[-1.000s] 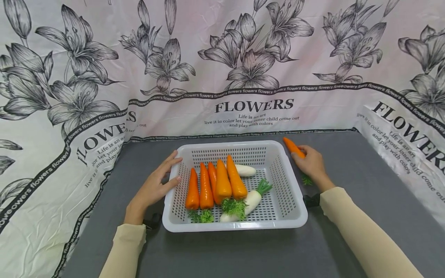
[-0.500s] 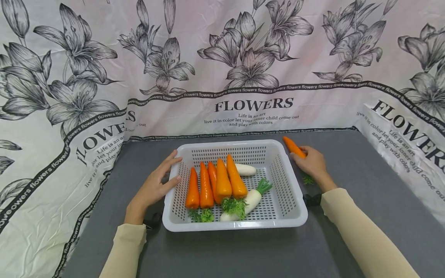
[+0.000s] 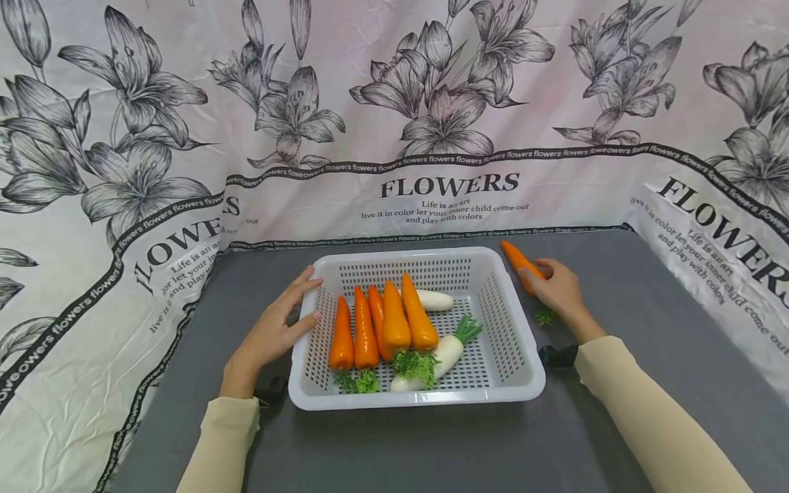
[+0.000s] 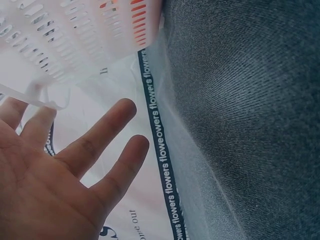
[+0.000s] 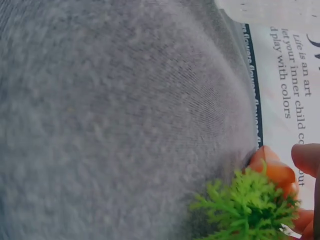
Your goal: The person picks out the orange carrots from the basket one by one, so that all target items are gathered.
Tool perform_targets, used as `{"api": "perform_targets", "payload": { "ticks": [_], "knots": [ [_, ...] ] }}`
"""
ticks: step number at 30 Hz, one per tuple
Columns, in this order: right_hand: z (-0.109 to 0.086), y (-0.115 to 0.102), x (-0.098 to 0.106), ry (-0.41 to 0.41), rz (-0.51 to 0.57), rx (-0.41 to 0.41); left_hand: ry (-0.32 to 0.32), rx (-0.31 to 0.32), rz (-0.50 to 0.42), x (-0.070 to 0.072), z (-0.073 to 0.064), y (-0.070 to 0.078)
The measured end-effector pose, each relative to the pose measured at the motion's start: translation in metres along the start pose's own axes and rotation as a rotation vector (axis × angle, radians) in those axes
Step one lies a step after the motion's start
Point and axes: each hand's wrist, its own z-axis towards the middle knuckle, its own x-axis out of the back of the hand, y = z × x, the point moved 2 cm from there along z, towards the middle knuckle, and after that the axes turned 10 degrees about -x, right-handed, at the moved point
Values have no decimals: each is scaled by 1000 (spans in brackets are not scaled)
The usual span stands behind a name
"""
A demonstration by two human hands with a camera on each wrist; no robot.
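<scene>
On the grey table stands a white perforated plastic basket [image 3: 416,400]. Several orange carrots [image 3: 366,335] lie in its left half, beside white radishes [image 3: 448,356]. My left hand [image 3: 277,325] rests at the basket's left rim with fingers spread; the left wrist view shows straight, parted fingers [image 4: 107,125]. Right of the basket, another carrot [image 3: 513,257] lies with its green top [image 3: 545,316] toward me. My right hand [image 3: 559,291] is over that carrot, its grip loosened. In the right wrist view, the thumb [image 5: 306,156] stands apart from the carrot [image 5: 277,172]. Part of the carrot is hidden by the hand.
A white cloth [image 3: 456,205] with flower prints and lettering hangs behind and along both sides of the grey table [image 3: 407,452]. Dark straps with cameras sit at both wrists.
My right hand has shifted slightly right and toward me, and its thumb has come away from the carrot, baring more orange. The left hand and basket have stayed put.
</scene>
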Motion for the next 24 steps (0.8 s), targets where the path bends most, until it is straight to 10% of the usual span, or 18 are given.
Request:
{"api": "perform_targets", "payload": {
  "ticks": [10,24],
  "knots": [
    [-3,-8,18,-119,29,-23,0,-11,-6,0,0,0],
    [-23,-58,55,-14,20,161,3,1,12,-1,0,0]
  ]
}}
